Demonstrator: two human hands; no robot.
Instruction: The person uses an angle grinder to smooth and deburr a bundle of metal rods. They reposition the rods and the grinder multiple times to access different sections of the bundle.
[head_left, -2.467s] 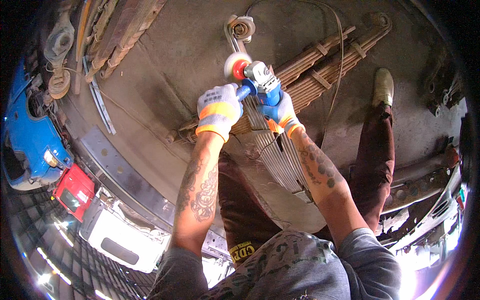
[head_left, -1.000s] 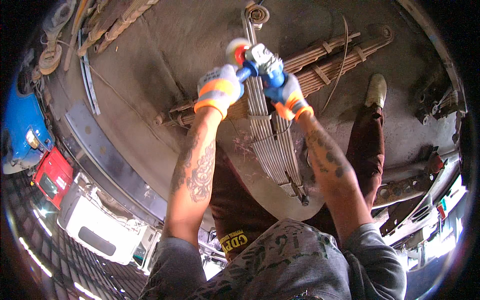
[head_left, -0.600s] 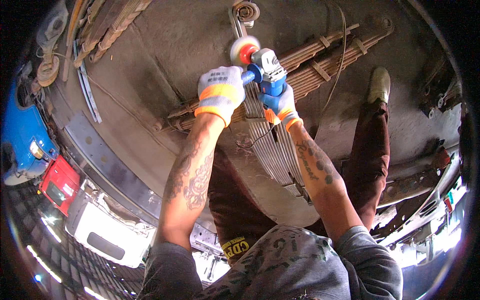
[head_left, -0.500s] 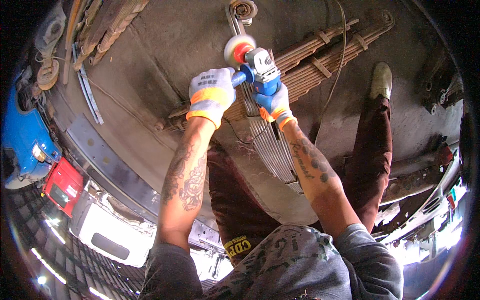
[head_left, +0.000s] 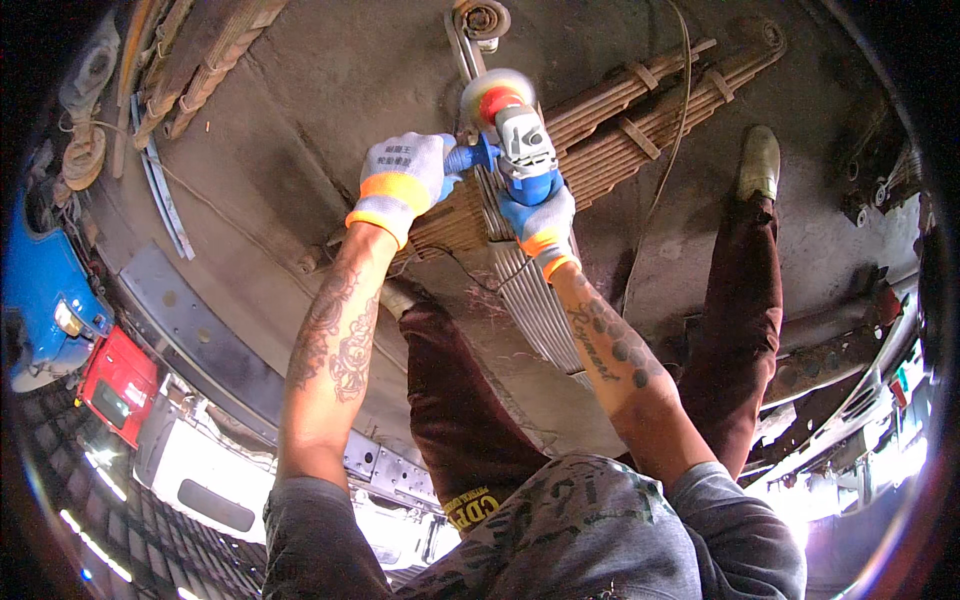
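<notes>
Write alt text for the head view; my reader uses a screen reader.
A person's gloved left hand and right hand hold a blue and grey angle grinder, its wheel against a rusty steel leaf spring stack lying on a concrete floor.

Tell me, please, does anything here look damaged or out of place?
Nothing looks spilled or broken. The leaf spring pack under the angle grinder is rusty, and the left hand and right hand grip the grinder normally.
</notes>
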